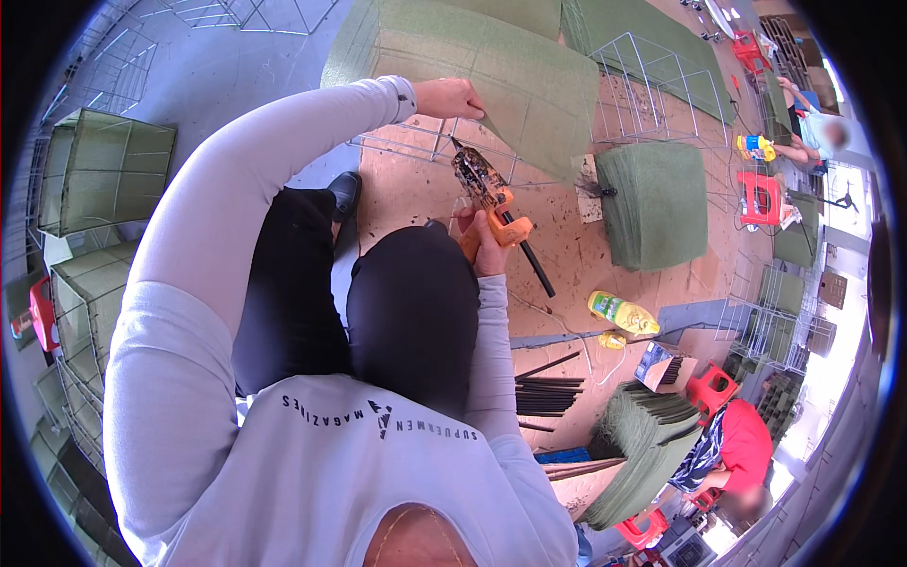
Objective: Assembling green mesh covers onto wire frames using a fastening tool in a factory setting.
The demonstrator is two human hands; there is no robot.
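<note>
Left hand (452,98): apparently pinching sheet (491,71) beyond gun (480,181);
Right hand (489,251): gripping gun;
Risk: nozzle (457,144) close by; could burn fingers (468,104)

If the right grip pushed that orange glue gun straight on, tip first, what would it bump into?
Probably the wire frame, right by the tip of the glue gun in the right grip. The left grip lies a little farther along. Depth is unclear from this single view.

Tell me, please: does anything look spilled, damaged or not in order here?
Yes, some mess: the orange glue gun is crusted with black at its front, and the cardboard below is speckled dark, perhaps from dripped glue.
</note>
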